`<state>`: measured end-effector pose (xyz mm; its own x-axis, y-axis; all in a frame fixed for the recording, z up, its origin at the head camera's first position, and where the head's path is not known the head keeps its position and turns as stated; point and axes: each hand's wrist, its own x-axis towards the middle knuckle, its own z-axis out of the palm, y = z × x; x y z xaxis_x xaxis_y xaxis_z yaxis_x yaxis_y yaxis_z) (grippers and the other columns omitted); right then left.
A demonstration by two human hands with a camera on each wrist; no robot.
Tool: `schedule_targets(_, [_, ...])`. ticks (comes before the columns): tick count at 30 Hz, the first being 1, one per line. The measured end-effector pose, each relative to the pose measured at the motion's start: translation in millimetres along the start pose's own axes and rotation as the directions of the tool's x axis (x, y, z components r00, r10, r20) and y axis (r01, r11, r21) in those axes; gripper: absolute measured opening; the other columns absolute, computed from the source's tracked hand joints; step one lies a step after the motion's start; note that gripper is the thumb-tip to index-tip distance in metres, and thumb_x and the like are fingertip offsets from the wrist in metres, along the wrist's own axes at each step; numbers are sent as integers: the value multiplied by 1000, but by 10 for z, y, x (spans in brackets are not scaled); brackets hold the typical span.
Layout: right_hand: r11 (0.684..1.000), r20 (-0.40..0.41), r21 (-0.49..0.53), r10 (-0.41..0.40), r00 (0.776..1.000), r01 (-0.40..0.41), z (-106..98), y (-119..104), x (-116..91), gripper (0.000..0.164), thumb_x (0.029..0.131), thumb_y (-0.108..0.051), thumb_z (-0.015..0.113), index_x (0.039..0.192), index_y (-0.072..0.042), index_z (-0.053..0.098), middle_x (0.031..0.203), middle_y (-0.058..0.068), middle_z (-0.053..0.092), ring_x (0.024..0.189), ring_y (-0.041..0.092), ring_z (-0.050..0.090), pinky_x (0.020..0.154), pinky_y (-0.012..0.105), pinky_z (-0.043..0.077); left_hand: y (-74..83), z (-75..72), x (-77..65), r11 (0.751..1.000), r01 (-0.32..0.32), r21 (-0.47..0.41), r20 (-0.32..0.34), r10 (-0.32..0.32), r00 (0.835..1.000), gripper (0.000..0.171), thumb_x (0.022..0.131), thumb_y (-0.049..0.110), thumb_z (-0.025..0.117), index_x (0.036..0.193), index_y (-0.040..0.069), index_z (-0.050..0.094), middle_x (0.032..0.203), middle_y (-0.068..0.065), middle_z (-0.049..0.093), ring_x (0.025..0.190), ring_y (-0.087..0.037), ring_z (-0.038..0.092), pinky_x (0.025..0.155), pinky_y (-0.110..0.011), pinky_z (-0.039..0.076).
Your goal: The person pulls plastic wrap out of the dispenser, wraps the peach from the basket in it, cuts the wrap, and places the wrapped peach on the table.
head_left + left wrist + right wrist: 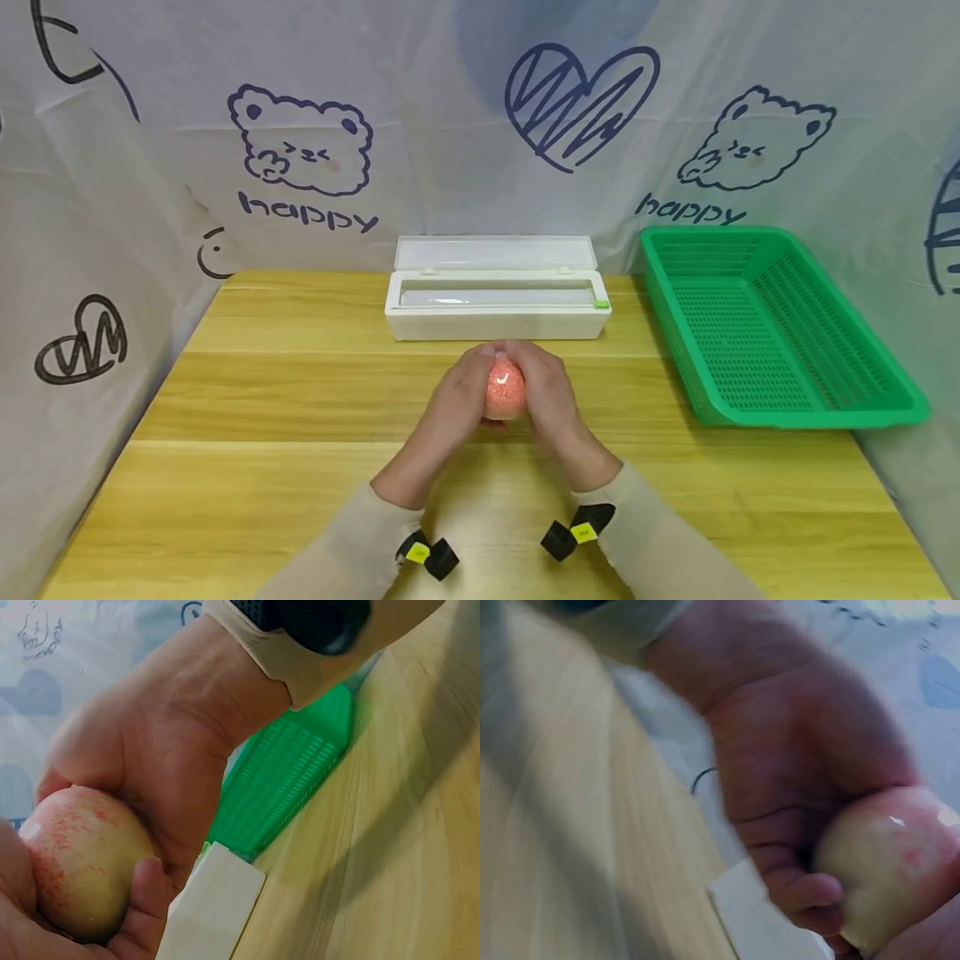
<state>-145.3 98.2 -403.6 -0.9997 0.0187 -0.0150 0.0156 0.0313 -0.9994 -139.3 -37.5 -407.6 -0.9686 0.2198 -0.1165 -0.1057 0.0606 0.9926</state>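
Note:
Both hands cup a pale yellow peach with a red-streaked blush (506, 390), its surface glossy as if under clear film. My left hand (459, 392) grips it from the left and my right hand (550, 392) from the right, thumbs together at the top. In the left wrist view, curled fingers wrap round the peach (86, 862). The right wrist view is blurred, but fingers bend round the underside of the peach (892, 855) there too. Just beyond the hands stands a long white box (495, 325) with its lid raised.
A green plastic basket (686, 367) sits at the right of the wooden table (285, 392). On the white box's right end is a small green piece (602, 304). White cloth with drawings (442, 150) hangs behind the table and at both sides.

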Motion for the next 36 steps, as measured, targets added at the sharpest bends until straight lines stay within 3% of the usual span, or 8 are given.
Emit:
schedule_targets(4, [1000,65,15,17,998,-18,-1,-16,10,44,111,-34,44,124,-6,75,128,9,72,118,20,64,101,34,54,-20,-21,14,998,12,-56,-23,-13,1000,51,114,43,33,145,9,55,127,-20,62,80,-23,67,66,-51,64])
schedule_targets(11, [997,-153,-24,-77,985,74,142,45,-36,36,104,-25,52,102,-4,81,104,11,79,95,16,69,75,27,59,4,26,20,993,66,-93,-61,-72,996,64,112,44,37,164,7,28,141,-25,56,84,-22,67,66,-45,65])
schedule_targets(15, [990,-101,131,55,993,-41,108,20,20,34,103,-23,55,105,1,79,104,9,77,98,16,68,83,27,58,-14,27,14,993,67,-100,-57,-73,996,64,112,44,36,164,8,29,145,-23,53,86,-23,67,67,-45,64])
schedule_targets(21, [882,18,411,244,970,-229,55,-10,87,28,101,-16,59,114,4,74,117,8,71,112,22,65,100,35,56,-21,14,16,994,61,-90,-39,-65,997,69,112,47,35,166,6,22,149,-23,49,95,-27,65,72,-50,64])
schedule_targets(26, [853,32,466,249,968,-235,46,1,88,27,103,-15,57,115,4,74,117,7,71,114,21,65,102,35,55,-2,6,33,985,77,-154,-5,-78,997,61,111,44,36,159,8,37,147,-19,52,101,-24,65,73,-49,65])
schedule_targets(30, [879,18,433,214,977,-201,58,6,77,23,101,-13,58,107,1,75,108,3,73,107,19,67,98,32,57,16,-2,64,955,132,-265,32,-128,991,52,108,44,42,142,7,57,135,-14,58,97,-20,67,74,-50,65])
schedule_targets(33, [907,11,378,198,980,-187,73,7,62,24,101,-11,57,108,3,75,108,5,73,107,18,65,99,33,55,13,-13,74,940,167,-296,42,-162,986,50,107,42,44,139,6,57,131,-13,59,93,-20,68,72,-48,66])
schedule_targets(36, [893,62,386,225,972,-231,62,14,66,32,104,-13,54,124,5,71,126,8,71,121,19,63,109,36,50,4,-32,79,935,188,-302,54,-181,982,48,107,38,43,142,6,53,131,-14,57,92,-20,68,70,-45,66])
